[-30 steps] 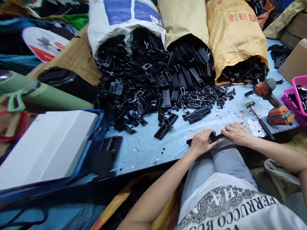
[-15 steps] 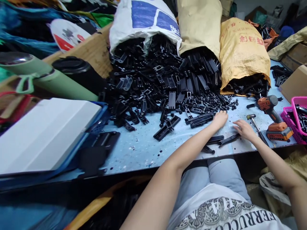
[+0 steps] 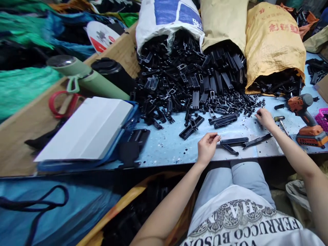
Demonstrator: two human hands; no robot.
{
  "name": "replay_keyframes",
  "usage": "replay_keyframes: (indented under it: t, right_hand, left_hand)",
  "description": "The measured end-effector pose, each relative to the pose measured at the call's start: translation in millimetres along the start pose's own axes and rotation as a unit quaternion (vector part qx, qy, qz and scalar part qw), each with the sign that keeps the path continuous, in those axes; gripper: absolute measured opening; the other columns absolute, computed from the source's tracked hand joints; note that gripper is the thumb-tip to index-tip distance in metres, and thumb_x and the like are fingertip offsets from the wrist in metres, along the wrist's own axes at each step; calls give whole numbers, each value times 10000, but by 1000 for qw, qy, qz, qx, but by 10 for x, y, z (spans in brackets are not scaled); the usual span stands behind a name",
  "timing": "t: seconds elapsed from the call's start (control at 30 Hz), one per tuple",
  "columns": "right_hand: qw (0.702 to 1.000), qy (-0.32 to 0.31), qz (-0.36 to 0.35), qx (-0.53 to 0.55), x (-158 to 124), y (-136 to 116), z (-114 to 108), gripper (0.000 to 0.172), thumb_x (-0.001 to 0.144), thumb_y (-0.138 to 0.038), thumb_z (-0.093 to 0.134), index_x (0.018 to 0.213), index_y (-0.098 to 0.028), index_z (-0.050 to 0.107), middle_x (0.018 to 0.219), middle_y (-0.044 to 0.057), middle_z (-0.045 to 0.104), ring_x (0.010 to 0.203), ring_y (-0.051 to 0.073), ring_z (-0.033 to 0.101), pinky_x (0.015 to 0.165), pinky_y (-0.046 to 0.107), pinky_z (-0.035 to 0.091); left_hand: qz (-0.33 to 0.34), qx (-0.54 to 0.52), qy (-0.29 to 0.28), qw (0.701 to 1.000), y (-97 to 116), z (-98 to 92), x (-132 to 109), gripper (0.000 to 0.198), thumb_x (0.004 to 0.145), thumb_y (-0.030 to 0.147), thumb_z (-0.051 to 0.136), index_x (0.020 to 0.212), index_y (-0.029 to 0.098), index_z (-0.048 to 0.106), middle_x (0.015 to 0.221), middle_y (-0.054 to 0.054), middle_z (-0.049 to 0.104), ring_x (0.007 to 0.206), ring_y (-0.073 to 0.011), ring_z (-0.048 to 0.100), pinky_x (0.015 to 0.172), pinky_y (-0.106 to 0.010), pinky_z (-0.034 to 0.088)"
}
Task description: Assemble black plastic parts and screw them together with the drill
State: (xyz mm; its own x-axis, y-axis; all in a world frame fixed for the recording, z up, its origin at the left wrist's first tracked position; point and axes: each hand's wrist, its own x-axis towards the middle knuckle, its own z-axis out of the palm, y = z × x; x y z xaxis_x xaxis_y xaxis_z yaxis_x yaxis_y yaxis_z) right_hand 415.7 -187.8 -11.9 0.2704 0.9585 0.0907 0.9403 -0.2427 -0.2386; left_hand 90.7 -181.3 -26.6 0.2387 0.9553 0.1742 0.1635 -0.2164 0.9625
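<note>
My left hand (image 3: 207,148) is closed in a pinch near the table's front edge, on a small screw that barely shows at the fingertips. Just right of those fingertips lies a long black plastic arm (image 3: 234,140), with a shorter black piece (image 3: 230,149) under it. Another black bar (image 3: 257,140) rests to their right. My right hand (image 3: 265,118) has its fingertips pressed together at the right end of a pile of small black-headed screws (image 3: 247,104); what they pinch is hidden. Behind the left hand sit black assembled parts (image 3: 191,127) and a stacked pair of bars (image 3: 223,120).
An orange cordless drill (image 3: 307,119) and a ratchet wrench (image 3: 282,124) lie at right. Black parts (image 3: 179,78) spill from a white sack (image 3: 169,20), beside a tan sack (image 3: 222,24) and a yellow sack (image 3: 275,48). A white folded sheet (image 3: 89,130) and green bottle (image 3: 94,80) are at left.
My left hand has come back from the screw pile to the black arm near the front edge. My right hand has reached forward to the screws. The view has shifted left.
</note>
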Motion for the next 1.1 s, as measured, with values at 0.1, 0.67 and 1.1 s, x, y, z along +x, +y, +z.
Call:
replay_keyframes:
  t: [0.1,0.67,1.1]
  right_hand:
    - [994,45,-58,80,-234,-131,-161,244,901,-332,453,916,-147,611,972,118,598,870,206,574,796,315,439]
    - [979,-48,-182,80,-854,-605,-204,201,883,-336,522,769,-174,560,768,40,595,657,135,557,613,230,413]
    - [928,21,-363,75,-1093,-98,178,511,878,-422,532,1330,-201,444,1071,119,623,938,220,584,786,362,484]
  left_hand:
    - [42,61,26,997,-83,56,-146,261,801,413,582,871,163,606,838,-49,673,756,-158,655,729,-311,550]
    - [245,324,-59,912,-36,119,-193,220,911,270,416,913,163,608,881,-96,662,893,-205,619,805,-354,487]
    - [274,415,-254,830,241,568,-146,527,829,481,517,1197,105,481,1104,-160,594,1053,-285,526,874,-410,390]
